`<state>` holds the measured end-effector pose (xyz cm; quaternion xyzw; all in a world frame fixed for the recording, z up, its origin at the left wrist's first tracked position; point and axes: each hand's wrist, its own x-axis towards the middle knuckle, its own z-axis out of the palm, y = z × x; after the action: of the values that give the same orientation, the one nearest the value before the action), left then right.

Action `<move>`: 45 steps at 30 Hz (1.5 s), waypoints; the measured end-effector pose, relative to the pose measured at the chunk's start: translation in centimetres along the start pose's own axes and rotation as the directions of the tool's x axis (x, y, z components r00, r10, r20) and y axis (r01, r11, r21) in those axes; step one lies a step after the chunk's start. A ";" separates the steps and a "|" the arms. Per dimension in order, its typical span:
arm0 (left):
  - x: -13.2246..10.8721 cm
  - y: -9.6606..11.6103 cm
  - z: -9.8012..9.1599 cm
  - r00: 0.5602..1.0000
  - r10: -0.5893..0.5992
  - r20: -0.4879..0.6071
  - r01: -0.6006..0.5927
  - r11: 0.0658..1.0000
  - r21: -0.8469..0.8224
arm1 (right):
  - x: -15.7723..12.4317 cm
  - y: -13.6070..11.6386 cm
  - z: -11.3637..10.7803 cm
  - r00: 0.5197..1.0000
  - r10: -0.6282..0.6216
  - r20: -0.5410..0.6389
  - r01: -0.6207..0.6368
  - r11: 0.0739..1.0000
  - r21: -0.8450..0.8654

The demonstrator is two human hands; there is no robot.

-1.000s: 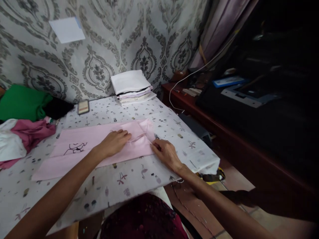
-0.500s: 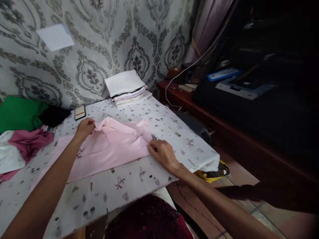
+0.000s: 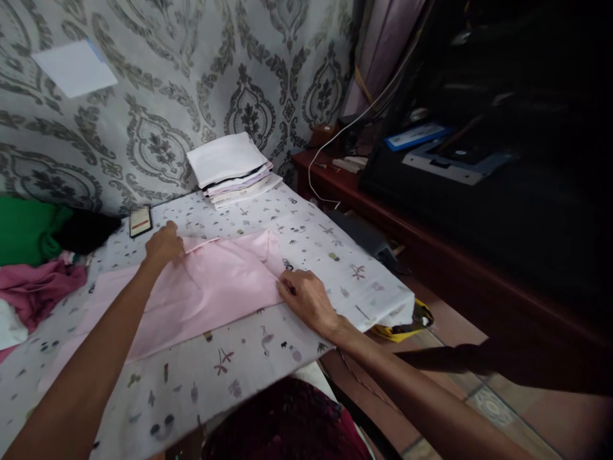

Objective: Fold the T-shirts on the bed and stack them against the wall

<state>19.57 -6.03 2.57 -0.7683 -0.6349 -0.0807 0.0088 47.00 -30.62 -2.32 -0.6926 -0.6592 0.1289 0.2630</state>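
A pink garment lies spread on a table covered with a white patterned cloth. My left hand is closed on the garment's far edge, pinching a fold of it near the phone. My right hand presses down on the garment's near right corner, fingers curled against the cloth. The right part of the garment is folded over itself between my two hands.
A stack of folded white and pale cloths sits by the patterned wall. A phone lies near my left hand. Green, black and magenta clothes are piled at left. A dark wooden bench with cables stands right.
My left hand left the middle of the garment, took its far edge and drew it back toward the phone, folding the pink cloth. My right hand stayed on the near corner. The view shifted right.
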 end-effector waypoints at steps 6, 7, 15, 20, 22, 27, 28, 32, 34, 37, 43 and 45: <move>-3.7 6.8 0.2 0.728 0.682 0.073 -0.642 0.715 -0.278 | -0.1 0.3 -0.2 1.000 0.002 0.006 -0.002 0.991 0.133; -4.1 7.8 0.4 0.658 0.745 0.111 -0.682 0.652 -0.332 | -0.1 0.5 -0.3 1.000 0.009 0.007 -0.010 0.981 0.194; -5.1 10.2 1.1 0.674 0.729 0.123 -0.633 0.655 -0.412 | -0.6 2.2 -2.6 0.998 -0.003 0.057 -0.025 0.872 0.488; -5.3 10.4 1.8 0.737 0.671 0.078 -0.603 0.706 -0.372 | -0.8 2.5 -2.0 0.998 -0.011 0.066 -0.016 0.915 0.402; -5.4 10.7 2.3 0.720 0.691 0.061 -0.636 0.692 -0.340 | -0.9 2.6 -1.8 0.997 -0.021 0.068 -0.006 0.928 0.372; -4.9 10.0 1.6 0.757 0.652 0.051 -0.573 0.699 -0.427 | -0.4 1.1 -1.9 0.991 -0.126 -0.044 0.133 0.962 0.237; -4.5 9.4 1.1 0.783 0.622 0.035 -0.540 0.706 -0.457 | 0.0 0.5 -1.9 0.984 -0.166 -0.057 0.175 0.960 0.218; -2.2 5.9 -0.3 0.901 0.434 -0.023 -0.404 0.815 -0.416 | 2.9 -2.7 -0.9 0.946 -0.323 0.033 0.302 0.913 0.273; -1.2 4.0 -0.3 0.929 0.369 0.016 -0.346 0.885 -0.312 | 4.4 -3.7 0.2 0.940 -0.333 0.074 0.290 0.894 0.341; -0.7 1.8 0.6 0.927 0.352 0.131 -0.334 0.933 -0.136 | 6.3 -3.8 2.2 0.972 -0.192 0.136 0.099 0.858 0.504; -1.4 0.8 1.4 0.932 0.336 0.138 -0.346 0.937 0.053 | 7.6 -2.4 3.9 0.948 0.005 0.318 -0.269 0.548 0.792; -1.4 0.8 0.7 0.953 0.291 0.090 -0.299 0.948 0.106 | 7.5 -2.5 3.8 0.949 0.015 0.314 -0.273 0.535 0.800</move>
<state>20.22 -7.47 1.72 -0.8552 -0.5163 -0.0128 0.0431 43.65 -22.52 -2.89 -0.5116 -0.4876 0.5407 0.4563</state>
